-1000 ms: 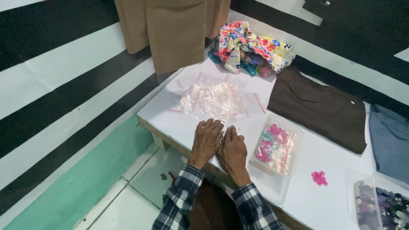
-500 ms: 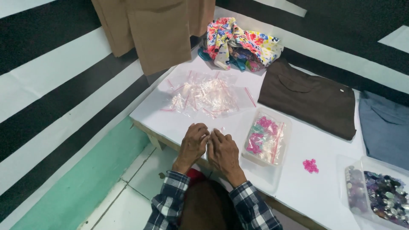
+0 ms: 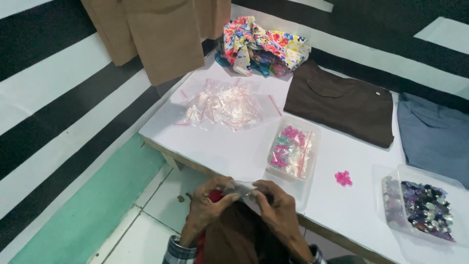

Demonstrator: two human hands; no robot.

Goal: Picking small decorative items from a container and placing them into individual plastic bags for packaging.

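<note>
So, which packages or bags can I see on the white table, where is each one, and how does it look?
Pile of small clear plastic zip bags with red strips: table's far left, flat.
Clear rectangular plastic tray of pink and pale beads: table middle.
Clear plastic box of purple and dark gems: right edge.
Small clear bag: pinched between left hand and right hand, at the near table edge.
No labels, signs or screens.

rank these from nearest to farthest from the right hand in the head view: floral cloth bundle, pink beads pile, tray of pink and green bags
1. tray of pink and green bags, just above the right hand
2. pink beads pile, off to the right on the white table
3. floral cloth bundle, at the far edge
</note>
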